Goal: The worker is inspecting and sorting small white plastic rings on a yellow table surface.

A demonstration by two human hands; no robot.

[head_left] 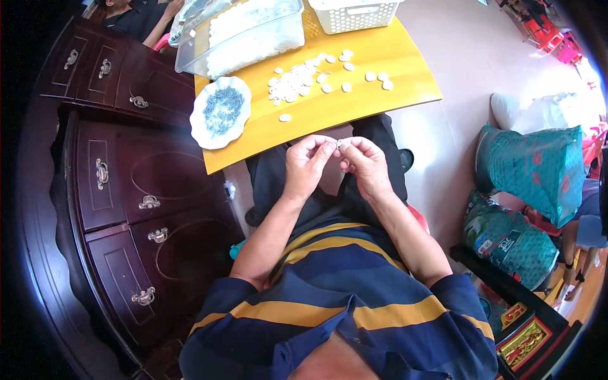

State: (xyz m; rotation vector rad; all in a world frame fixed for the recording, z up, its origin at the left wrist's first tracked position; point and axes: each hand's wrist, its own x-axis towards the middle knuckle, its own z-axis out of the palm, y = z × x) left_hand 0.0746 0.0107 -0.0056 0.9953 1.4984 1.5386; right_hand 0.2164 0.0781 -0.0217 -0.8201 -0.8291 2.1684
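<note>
Just off the table's near edge, above my lap, my left hand (pixel 306 166) and my right hand (pixel 367 166) meet fingertip to fingertip. Both are closed in a pinch around a small white piece (pixel 339 143), mostly covered by the fingers. On the yellow wooden table (pixel 370 47) ahead lies a loose cluster of small round white plastic pieces (pixel 292 84), with several strewn to the right. One single white piece (pixel 285 118) lies nearer to me. At the table's left corner a scalloped white plate (pixel 200 128) holds a heap of thin, dark, pin-like bits (pixel 223 111).
A clear plastic box (pixel 253 54) full of white pieces and a white perforated basket (pixel 354 18) stand at the table's far side. Dark wooden cabinets (pixel 171 171) line the left. Teal sacks (pixel 532 168) stand on the right. Another person's arm (pixel 158 28) shows at the far left.
</note>
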